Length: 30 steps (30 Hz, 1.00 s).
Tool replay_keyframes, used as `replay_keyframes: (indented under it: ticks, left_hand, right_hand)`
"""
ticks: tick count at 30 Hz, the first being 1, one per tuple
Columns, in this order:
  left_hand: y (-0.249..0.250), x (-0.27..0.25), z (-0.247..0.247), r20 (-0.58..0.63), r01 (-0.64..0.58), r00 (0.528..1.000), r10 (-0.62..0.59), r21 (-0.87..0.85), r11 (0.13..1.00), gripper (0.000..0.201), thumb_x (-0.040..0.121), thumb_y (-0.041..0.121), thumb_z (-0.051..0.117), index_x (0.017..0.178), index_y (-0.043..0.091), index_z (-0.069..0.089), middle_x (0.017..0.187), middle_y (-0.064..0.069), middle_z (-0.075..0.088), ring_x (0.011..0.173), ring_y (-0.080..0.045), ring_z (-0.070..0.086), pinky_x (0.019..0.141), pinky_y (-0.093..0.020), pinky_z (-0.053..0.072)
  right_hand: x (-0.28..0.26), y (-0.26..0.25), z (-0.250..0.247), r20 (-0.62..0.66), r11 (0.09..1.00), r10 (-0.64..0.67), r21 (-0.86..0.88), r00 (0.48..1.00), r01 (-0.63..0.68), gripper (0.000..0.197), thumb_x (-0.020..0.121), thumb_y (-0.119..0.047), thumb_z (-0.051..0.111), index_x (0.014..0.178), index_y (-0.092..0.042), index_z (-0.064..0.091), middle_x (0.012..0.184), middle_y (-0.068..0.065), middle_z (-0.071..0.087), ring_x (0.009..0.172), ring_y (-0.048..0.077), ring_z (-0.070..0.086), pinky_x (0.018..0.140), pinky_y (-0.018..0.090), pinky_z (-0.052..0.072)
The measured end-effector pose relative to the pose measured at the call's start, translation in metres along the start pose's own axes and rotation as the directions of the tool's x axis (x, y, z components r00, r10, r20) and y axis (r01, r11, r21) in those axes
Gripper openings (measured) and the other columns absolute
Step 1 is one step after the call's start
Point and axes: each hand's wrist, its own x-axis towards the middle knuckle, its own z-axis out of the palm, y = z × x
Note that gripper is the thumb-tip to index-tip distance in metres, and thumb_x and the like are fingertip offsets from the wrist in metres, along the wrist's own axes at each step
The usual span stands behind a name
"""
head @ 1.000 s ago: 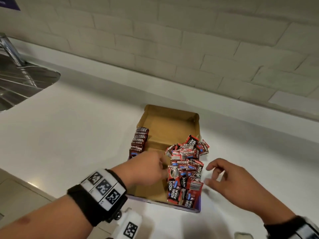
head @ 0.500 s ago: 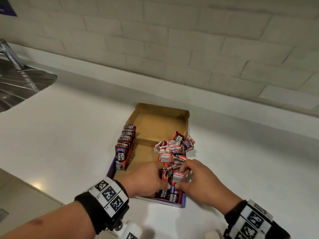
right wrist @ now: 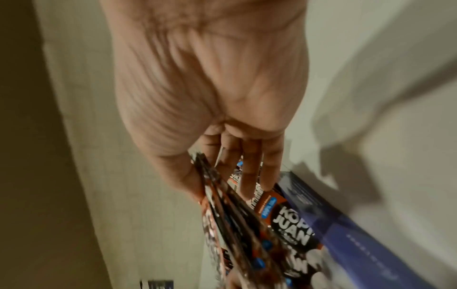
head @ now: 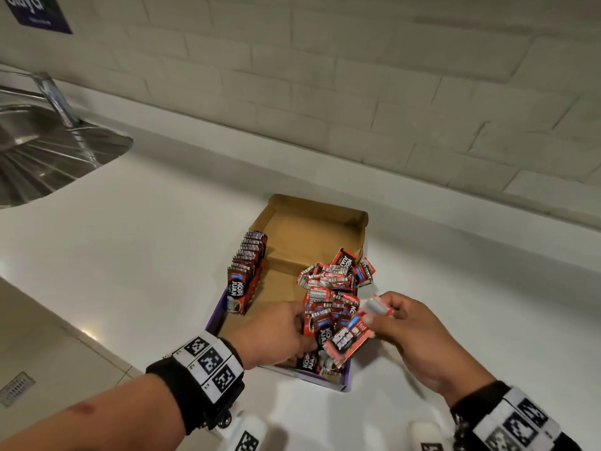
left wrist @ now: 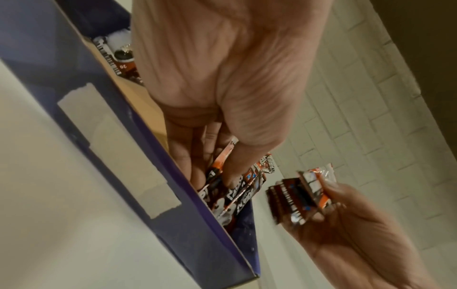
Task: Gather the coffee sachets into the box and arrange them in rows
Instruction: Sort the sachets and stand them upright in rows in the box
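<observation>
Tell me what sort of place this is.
Most likely a kitchen or office pantry. A stainless steel sink with a faucet is set into the white countertop, a pale tiled wall runs behind it, and a box of coffee sachets sits on the counter.

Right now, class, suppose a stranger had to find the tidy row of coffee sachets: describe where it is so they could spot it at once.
Start at the white counter and find the open brown cardboard box with purple outer walls. Along its left wall stands a neat row of red-and-black coffee sachets, upright and packed face to face. The loose pile of sachets on the box's right side lies jumbled instead.
</observation>
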Motion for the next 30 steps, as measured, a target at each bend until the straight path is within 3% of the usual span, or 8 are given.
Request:
replay_keyframes:
  ticks: [4,8,11,13,15,19,26,30]
  left_hand:
    - [0.006,0.002,0.001,-0.050,-0.020,0.999,0.014,-0.109,0.994,0.041,0.079,0.020,0.085,0.104,0.020,0.052,0.082,-0.004,0.069,0.071,-0.023,0.074,0.073,-0.050,0.062]
    - [0.014,0.004,0.005,-0.026,-0.022,0.999,0.021,-0.022,1.000,0.039,0.079,0.029,0.085,0.099,0.013,0.055,0.080,-0.005,0.071,0.063,-0.018,0.070,0.072,-0.045,0.062]
    - [0.018,0.004,0.005,-0.002,-0.049,0.999,0.050,0.154,0.987,0.026,0.084,0.035,0.080,0.099,0.019,0.064,0.077,0.006,0.069,0.046,0.007,0.056,0.048,-0.016,0.047]
    - [0.020,0.002,0.003,0.004,-0.075,0.997,0.076,0.191,0.979,0.017,0.087,0.033,0.077,0.096,0.023,0.067,0.072,0.014,0.065,0.045,0.012,0.054,0.046,-0.007,0.037]
    - [0.019,0.001,-0.003,-0.034,-0.090,0.995,0.097,0.164,0.982,0.015,0.087,0.034,0.077,0.091,0.025,0.066,0.072,0.013,0.066,0.052,0.007,0.058,0.052,-0.011,0.043]
    - [0.019,-0.001,-0.024,-0.097,-0.086,0.992,0.086,0.001,0.996,0.018,0.086,0.035,0.078,0.096,0.024,0.068,0.078,-0.006,0.075,0.057,-0.013,0.062,0.064,-0.042,0.058]
    - [0.032,-0.017,-0.057,-0.100,-0.177,0.984,0.149,-0.404,0.897,0.014,0.088,0.017,0.077,0.091,0.009,0.066,0.067,-0.007,0.062,0.061,-0.023,0.058,0.060,-0.040,0.053]
    - [0.036,-0.028,-0.060,-0.001,-0.184,0.976,0.216,-0.531,0.827,0.010,0.088,0.014,0.075,0.092,0.010,0.068,0.067,-0.003,0.064,0.057,-0.017,0.056,0.058,-0.033,0.049]
  right_hand:
    - [-0.002,-0.010,-0.001,-0.031,0.831,0.189,0.538,0.982,-0.143,0.020,0.074,0.000,0.064,0.093,-0.003,0.059,0.081,0.021,0.067,0.071,0.031,0.069,0.081,0.050,0.058]
    - [-0.010,-0.012,0.000,0.001,0.741,0.302,0.629,0.953,-0.235,0.023,0.082,-0.008,0.061,0.104,-0.003,0.056,0.073,0.015,0.063,0.054,0.021,0.064,0.055,0.044,0.063]
    - [-0.017,-0.013,0.003,0.032,0.757,0.337,0.585,0.941,-0.291,0.037,0.082,-0.010,0.057,0.114,0.008,0.061,0.075,0.016,0.068,0.053,0.020,0.061,0.048,0.035,0.059]
    - [-0.021,-0.012,0.005,0.024,0.794,0.351,0.523,0.936,-0.311,0.027,0.089,-0.009,0.053,0.106,0.009,0.062,0.068,0.017,0.066,0.049,0.023,0.059,0.044,0.032,0.055]
    - [-0.023,-0.010,0.004,0.018,0.834,0.328,0.464,0.945,-0.298,0.015,0.093,-0.011,0.053,0.104,0.000,0.054,0.062,0.013,0.060,0.045,0.024,0.051,0.042,0.030,0.050]
    - [-0.025,-0.011,0.007,-0.030,0.924,0.205,0.336,0.978,-0.183,0.021,0.092,-0.018,0.068,0.098,-0.008,0.051,0.070,0.011,0.056,0.045,0.020,0.043,0.048,0.032,0.045]
    - [-0.024,-0.032,0.028,0.010,0.999,0.028,0.045,1.000,-0.029,0.032,0.093,-0.035,0.068,0.115,-0.011,0.065,0.070,0.003,0.071,0.051,0.022,0.048,0.052,0.030,0.045]
    - [-0.020,-0.044,0.040,0.264,0.992,0.040,0.109,0.964,-0.071,0.061,0.072,-0.044,0.091,0.124,-0.021,0.070,0.086,0.018,0.070,0.051,0.019,0.056,0.051,0.030,0.050]
